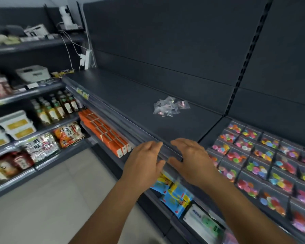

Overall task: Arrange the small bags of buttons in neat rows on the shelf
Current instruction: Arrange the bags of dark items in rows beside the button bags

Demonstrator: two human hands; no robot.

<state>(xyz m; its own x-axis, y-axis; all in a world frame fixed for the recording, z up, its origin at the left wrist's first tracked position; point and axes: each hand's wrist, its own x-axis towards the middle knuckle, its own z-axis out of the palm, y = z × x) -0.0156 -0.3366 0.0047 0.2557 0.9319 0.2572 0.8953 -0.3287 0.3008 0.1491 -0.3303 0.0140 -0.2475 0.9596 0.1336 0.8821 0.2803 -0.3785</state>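
Note:
A loose heap of small clear bags of buttons (pixel 170 106) lies on the dark grey shelf (pixel 123 95), towards its back right. My left hand (pixel 144 160) and my right hand (pixel 192 161) hover side by side at the shelf's front edge, well short of the heap. Both hands have relaxed, spread fingers and hold nothing.
To the right, a lower shelf holds rows of bags of coloured discs (pixel 257 166). Orange boxes (pixel 109 134) and blue packets (pixel 174 194) sit on shelves below. A left aisle rack carries bottles (pixel 56 106) and snack packs. A power strip (pixel 85 60) hangs at the shelf's far left.

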